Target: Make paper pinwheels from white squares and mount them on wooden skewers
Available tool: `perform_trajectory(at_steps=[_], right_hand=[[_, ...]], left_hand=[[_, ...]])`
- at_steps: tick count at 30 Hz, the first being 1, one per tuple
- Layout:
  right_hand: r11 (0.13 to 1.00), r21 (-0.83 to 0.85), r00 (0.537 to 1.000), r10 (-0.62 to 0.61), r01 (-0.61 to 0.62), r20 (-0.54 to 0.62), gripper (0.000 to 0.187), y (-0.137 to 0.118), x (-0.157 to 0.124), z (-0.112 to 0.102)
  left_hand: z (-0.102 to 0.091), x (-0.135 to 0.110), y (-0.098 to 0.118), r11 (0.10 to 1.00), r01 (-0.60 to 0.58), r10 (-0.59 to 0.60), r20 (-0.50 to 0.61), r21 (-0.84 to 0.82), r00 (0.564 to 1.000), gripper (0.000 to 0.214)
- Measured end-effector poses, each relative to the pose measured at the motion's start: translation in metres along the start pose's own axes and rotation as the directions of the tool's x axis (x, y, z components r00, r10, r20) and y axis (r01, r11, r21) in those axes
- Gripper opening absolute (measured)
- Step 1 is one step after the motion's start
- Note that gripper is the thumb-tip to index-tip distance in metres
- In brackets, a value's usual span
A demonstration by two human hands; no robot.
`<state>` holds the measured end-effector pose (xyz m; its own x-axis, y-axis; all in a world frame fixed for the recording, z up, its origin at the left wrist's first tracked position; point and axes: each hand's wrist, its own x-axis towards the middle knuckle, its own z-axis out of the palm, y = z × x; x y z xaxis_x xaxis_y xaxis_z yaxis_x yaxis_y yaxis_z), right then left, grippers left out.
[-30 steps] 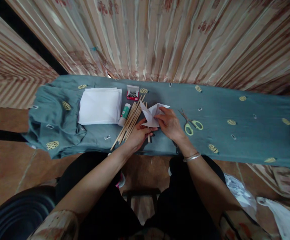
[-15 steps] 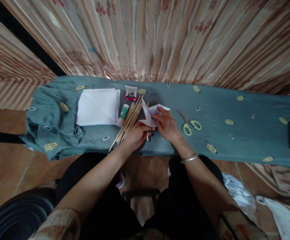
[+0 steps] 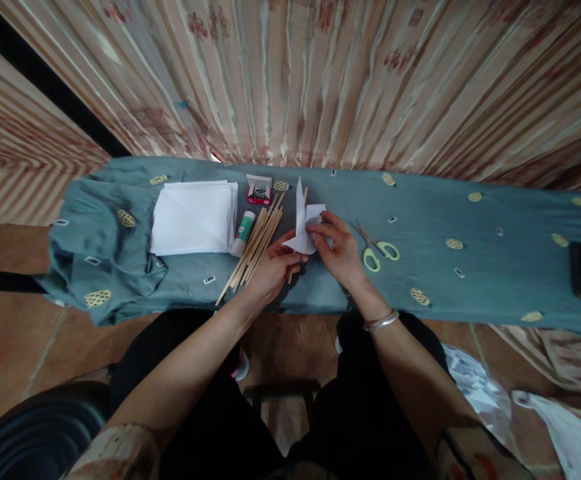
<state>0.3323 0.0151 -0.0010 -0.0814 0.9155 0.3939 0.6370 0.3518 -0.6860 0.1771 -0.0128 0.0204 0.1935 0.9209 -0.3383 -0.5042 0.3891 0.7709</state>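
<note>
Fingers of left hand (image 3: 271, 271), right hand (image 3: 341, 253) clamped on white paper (image 3: 301, 230), stick (image 3: 305, 194) behind

I see a patterned curtain (image 3: 320, 87) across the far side, a black ribbed object (image 3: 40, 433) near left, crumpled clear plastic (image 3: 480, 390) near right.

Premises appear domestic, consistent with a room in a home: printed, gathered curtains (image 3: 280, 80) hang behind a narrow table (image 3: 420, 260) draped in pineapple print; floor (image 3: 10, 347) brown, tiled.
</note>
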Motion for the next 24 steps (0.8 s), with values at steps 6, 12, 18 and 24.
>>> perform_trajectory(at_steps=[6, 12, 18, 24], right_hand=[[1.0, 0.019, 1.0, 0.017, -0.017, -0.003, 0.021, -0.0004, -0.0005, -0.0007], [0.997, 0.071, 1.0, 0.018, -0.018, -0.001, 0.022, -0.0025, -0.0025, -0.0024], [0.994, 0.099, 0.999, 0.037, -0.038, 0.007, 0.023, -0.0057, -0.0037, -0.0015], [0.996, 0.085, 0.999, 0.024, -0.026, 0.028, 0.023, -0.0083, -0.0044, -0.0025]], left_hand=[[0.002, 0.0016, 0.001, 0.999, -0.031, 0.032, 0.042, -0.019, 0.999, 0.049], [0.0034, 0.0028, 0.0043, 0.997, -0.058, 0.06, 0.052, -0.042, 0.997, 0.038], [0.0033, 0.0008, 0.0084, 0.999, -0.021, 0.023, 0.037, -0.038, 0.999, 0.039], [0.0014, 0.0016, 0.0092, 0.998, -0.027, 0.032, 0.076, -0.062, 0.997, 0.038]])
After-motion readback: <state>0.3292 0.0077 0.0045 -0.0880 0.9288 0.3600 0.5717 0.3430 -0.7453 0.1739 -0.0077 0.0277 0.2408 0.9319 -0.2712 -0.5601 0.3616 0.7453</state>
